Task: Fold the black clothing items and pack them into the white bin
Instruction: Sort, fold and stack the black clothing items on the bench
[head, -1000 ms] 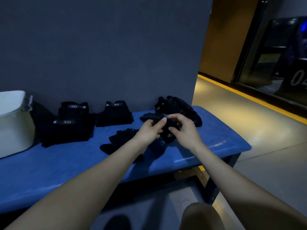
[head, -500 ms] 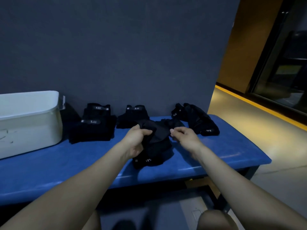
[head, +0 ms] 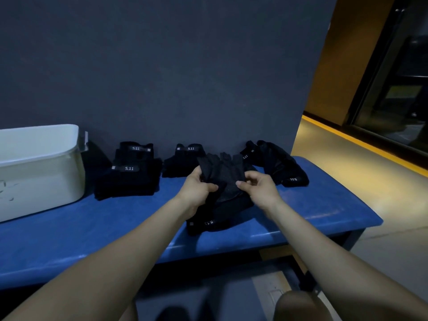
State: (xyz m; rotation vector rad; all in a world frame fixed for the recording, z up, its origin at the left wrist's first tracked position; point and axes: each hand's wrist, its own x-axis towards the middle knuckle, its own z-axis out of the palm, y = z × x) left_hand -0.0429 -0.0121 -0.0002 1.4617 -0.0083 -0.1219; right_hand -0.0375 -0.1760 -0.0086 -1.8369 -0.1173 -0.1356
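At the centre of the frame our left hand (head: 196,188) and right hand (head: 260,188) each pinch a side of the black garment (head: 223,179), lifted just above the blue surface (head: 92,228). To fold well, we should keep the edges level and the cloth taut, then carry it to the white bin (head: 39,172) at far left

Dim, soft — warm glow right, wide-angle bowing

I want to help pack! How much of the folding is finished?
Done: two folded stacks sit by the wall. In hand: the left hand and right hand grip one black item. Left: a loose heap, and packing. I can't see inside the white bin.
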